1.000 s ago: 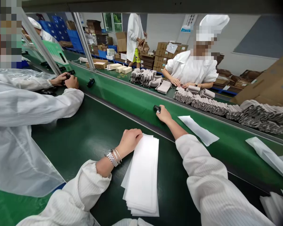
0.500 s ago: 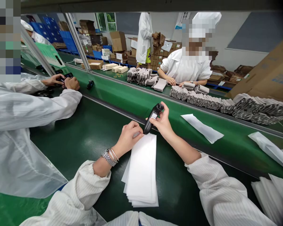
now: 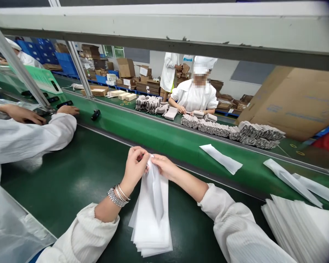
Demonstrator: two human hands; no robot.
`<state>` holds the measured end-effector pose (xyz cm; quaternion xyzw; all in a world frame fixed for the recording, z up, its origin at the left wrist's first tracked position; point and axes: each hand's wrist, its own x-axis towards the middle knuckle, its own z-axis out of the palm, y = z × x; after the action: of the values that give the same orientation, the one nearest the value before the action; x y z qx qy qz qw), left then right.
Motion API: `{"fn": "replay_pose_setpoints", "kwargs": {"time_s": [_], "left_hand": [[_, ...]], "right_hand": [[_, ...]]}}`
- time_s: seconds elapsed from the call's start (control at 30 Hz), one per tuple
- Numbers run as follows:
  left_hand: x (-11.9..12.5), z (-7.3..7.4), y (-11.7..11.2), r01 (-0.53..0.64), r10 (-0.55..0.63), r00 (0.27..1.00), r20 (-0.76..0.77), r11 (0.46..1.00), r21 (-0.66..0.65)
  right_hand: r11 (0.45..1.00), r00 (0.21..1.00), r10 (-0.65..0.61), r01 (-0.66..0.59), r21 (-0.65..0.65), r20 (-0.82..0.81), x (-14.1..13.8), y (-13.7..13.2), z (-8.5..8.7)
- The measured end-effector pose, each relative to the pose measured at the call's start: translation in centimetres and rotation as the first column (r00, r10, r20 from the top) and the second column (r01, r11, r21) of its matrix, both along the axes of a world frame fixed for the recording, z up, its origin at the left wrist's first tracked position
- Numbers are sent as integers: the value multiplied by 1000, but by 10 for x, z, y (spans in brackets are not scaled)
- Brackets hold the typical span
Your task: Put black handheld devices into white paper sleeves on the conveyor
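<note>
My left hand and my right hand meet at the top end of a thin white sleeve bag. Both pinch its upper edge, and the bag hangs puffed and creased below my fingers. Under it lies a stack of flat white sleeve bags, fanned slightly at the lower end, on the dark green worktop. The black curved device from the earlier frame does not show; whether it is inside the bag or behind my hands I cannot tell.
White sleeves, one of them here, lie on the green conveyor. More white bags pile at right. A black device rests near a co-worker's hands at left. Grey pouches line the far side. A beam crosses overhead.
The black device has left sight from my right hand. My right hand has come down beside my left, and both now pinch the bag's top. The view has tilted upward.
</note>
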<state>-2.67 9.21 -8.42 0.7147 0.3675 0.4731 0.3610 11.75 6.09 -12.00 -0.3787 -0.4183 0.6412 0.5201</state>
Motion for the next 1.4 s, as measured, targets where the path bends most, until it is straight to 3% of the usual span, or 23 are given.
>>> {"fn": "replay_pose_setpoints", "kwargs": {"time_s": [0.07,0.1,0.13,0.2,0.27,0.33,0.43,0.5,0.57,0.67,0.73,0.8,0.93,1.07,1.23,1.4], "left_hand": [[-4,-8,6,14,-14,1000,17,1000,-17],[-7,-12,9,20,-20,1000,13,999,-25],[-9,-17,12,24,-24,1000,2,999,-37],[-14,-28,17,31,-33,999,-36,997,-68],[-19,-37,21,31,-37,997,-69,997,-76],[-22,-44,23,37,-44,994,-96,997,-68],[-24,-47,24,57,-66,989,-134,996,-69],[-24,-47,24,70,-80,983,-163,995,-68],[-24,-47,24,78,-87,979,-186,995,-56],[-23,-49,24,82,-91,973,-212,995,-53],[-24,-51,24,81,-94,969,-229,995,-66],[-24,-52,23,90,-106,962,-253,993,-74],[-27,-46,17,104,-116,913,-390,993,-54],[-28,-40,9,120,-99,828,-552,993,2],[-22,-40,2,169,-139,829,-542,986,5],[-11,-43,3,164,-112,824,-556,985,45]], "right_hand": [[987,980,-151,141,82,130,19,15,14],[964,933,-252,219,151,256,34,25,23],[932,852,-352,280,232,387,50,36,33],[861,568,-508,326,390,647,84,57,52],[822,403,-567,334,462,718,113,73,66],[791,325,-606,342,507,726,130,78,69],[752,197,-657,236,616,727,127,69,50],[760,219,-648,121,638,730,112,57,26],[793,329,-593,76,605,735,94,44,1],[862,508,-489,153,484,709,75,30,-27],[902,605,-421,203,380,676,71,26,-36],[927,661,-370,212,310,653,73,25,-38],[938,680,-339,188,292,650,78,26,-34],[918,688,-393,251,308,611,68,18,-29],[888,750,-445,299,351,488,36,1,-31],[874,784,-450,288,391,428,17,8,-37]]}}
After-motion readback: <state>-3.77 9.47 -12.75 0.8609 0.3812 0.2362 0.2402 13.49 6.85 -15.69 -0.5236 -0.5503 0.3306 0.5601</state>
